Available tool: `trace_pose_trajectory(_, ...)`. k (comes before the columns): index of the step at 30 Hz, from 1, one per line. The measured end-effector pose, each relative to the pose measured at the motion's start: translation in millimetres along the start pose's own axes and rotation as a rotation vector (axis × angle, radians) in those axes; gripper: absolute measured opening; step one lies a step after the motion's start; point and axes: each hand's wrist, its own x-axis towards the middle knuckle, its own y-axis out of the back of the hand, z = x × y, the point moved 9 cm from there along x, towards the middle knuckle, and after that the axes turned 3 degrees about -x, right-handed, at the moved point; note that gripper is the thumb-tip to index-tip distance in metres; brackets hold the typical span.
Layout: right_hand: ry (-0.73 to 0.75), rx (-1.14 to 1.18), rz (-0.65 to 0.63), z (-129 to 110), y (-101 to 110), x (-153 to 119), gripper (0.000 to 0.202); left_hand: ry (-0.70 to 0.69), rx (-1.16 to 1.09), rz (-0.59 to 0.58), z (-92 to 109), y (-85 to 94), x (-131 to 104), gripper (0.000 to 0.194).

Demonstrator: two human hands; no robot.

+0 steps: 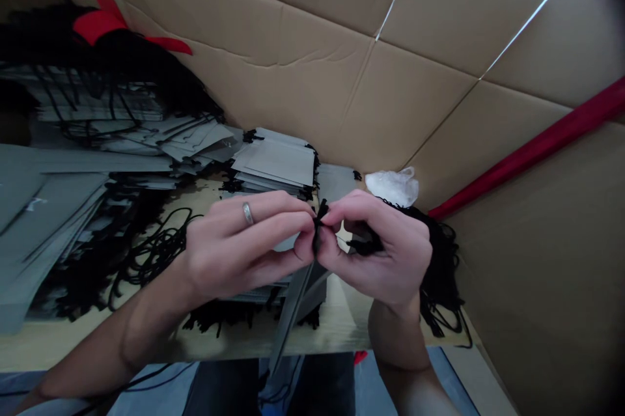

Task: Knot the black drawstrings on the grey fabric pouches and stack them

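Observation:
My left hand [251, 240], with a ring on one finger, pinches a small black cord piece [319, 211] at the middle of the view. My right hand [378, 243] meets it there, thumb and forefinger closed on the same black cord. More black cord [364, 245] shows within the curl of my right hand. A grey card [291, 312] hangs edge-on below my fingertips, apparently joined to the cord. Under my hands lie more grey cards with black cord ends, partly hidden by my left hand.
Grey card stacks [276, 159] stand behind my hands, with larger piles [63, 201] at left. A white plastic bag [393, 187] and black cords [442, 273] lie at right. Cardboard walls [312, 45] enclose the wooden table [342, 338]; a red strip [532, 149] slants at right.

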Motion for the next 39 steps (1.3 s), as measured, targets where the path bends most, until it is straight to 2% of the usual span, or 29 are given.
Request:
trace_pose_trajectory(4,-0.080,0.120,0.011,7,1,0,0.024,0.194,-0.118,0.082,-15,1.5,3,0.016)
trace_pose_trajectory(8,-0.123,0.172,0.022,14,1,0,0.020,0.267,-0.392,0.140,-29,-4.7,3,0.018)
trace_pose_trajectory(13,0.015,0.083,0.106,6,8,3,0.027,0.505,-0.640,0.056,-51,-27.4,-5,0.029)
trace_pose_trajectory(15,0.069,0.054,0.104,2,8,3,0.030,0.554,-0.645,0.060,-52,-28.5,-6,0.027)
trace_pose_trajectory(17,0.055,0.048,0.079,3,8,3,0.028,0.595,-0.620,0.083,-52,-25.7,-7,0.020)
trace_pose_trajectory(21,-0.170,0.105,0.050,21,10,2,0.018,0.693,-0.584,0.066,-53,-24.4,-11,0.019)
trace_pose_trajectory(24,-0.278,0.137,-0.004,27,5,1,0.012,0.662,-0.527,0.061,-50,-22.5,-12,0.022)
trace_pose_trajectory(28,-0.323,0.144,-0.044,28,1,0,0.009,0.531,-0.401,0.047,-40,-19.8,-11,0.025)
trace_pose_trajectory(30,-0.320,0.148,-0.055,28,0,1,0.008,0.519,-0.377,0.039,-38,-19.7,-11,0.026)
trace_pose_trajectory(35,-0.257,0.128,-0.083,27,1,3,0.006,0.757,-0.538,0.036,-54,-25.9,-17,0.024)
trace_pose_trajectory(39,-0.239,0.117,-0.095,28,-1,4,0.008,0.882,-0.673,0.032,-60,-32.5,-20,0.022)
